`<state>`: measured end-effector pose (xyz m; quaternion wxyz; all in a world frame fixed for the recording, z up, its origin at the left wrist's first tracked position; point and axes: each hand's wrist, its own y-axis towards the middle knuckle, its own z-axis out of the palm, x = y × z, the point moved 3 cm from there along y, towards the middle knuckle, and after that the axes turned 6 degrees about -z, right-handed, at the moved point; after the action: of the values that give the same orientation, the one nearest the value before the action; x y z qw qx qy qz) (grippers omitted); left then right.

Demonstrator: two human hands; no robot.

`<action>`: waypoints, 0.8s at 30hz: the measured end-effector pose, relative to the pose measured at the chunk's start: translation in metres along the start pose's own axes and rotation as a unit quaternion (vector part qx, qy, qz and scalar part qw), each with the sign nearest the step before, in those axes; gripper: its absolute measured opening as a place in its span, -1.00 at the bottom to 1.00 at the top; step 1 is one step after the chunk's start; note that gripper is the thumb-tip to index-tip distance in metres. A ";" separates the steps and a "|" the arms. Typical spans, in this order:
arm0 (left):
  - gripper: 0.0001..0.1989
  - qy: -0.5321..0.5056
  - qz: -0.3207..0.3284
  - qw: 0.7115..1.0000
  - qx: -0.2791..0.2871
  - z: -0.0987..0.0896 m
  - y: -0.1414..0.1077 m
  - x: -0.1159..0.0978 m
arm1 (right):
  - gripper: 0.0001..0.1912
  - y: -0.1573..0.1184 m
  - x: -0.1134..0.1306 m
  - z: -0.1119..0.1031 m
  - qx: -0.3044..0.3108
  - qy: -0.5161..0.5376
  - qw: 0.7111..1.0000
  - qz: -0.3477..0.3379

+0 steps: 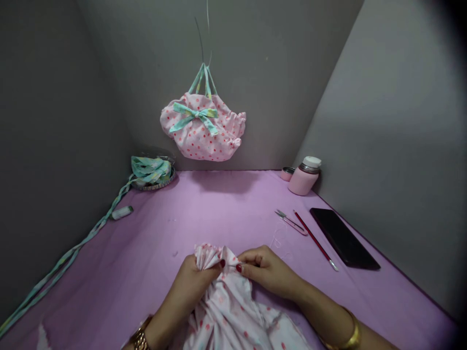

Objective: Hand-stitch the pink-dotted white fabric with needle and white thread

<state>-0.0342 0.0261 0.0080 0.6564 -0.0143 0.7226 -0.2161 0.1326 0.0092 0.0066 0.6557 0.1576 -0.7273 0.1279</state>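
White-and-pink dotted fabric [233, 301] hangs in loose folds toward me, its top edge bunched into small gathers. My left hand [197, 279] is closed around the gathered part, with the thumb pressed on top. At the right of the gathers, my right hand [268, 272] is closed in a pinch, thumb against fingers, with what looks like a thin sewing needle pointing at the cloth. Fine thread [278, 239] lies in loops just beyond that hand. The needle's tip cannot be made out.
A dotted pink frilled fabric piece [204, 129] with a green bow hangs at the back. Green strips [151, 167] fill a tray at left, near a thread spool [122, 212]. Snips [292, 223], a red pencil [317, 243], a black phone [345, 238] and a pink jar [303, 180] occupy the right.
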 end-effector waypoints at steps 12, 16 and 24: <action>-0.87 -0.055 -0.043 0.997 0.044 0.004 -0.003 0.000 | -0.69 0.001 -0.002 -0.001 -0.030 0.104 0.994 0.025; -0.89 -0.046 -0.051 0.996 0.056 0.003 -0.001 0.003 | -0.68 0.001 -0.003 -0.001 -0.036 0.125 0.991 0.040; -0.95 -0.043 -0.038 0.996 0.066 0.008 -0.002 0.001 | -0.68 0.003 -0.007 0.001 -0.026 0.158 0.986 0.048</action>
<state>-0.0273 0.0221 0.0073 0.6777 -0.0079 0.6768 -0.2875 0.1311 0.0124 0.0000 0.7594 0.0828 -0.6242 0.1639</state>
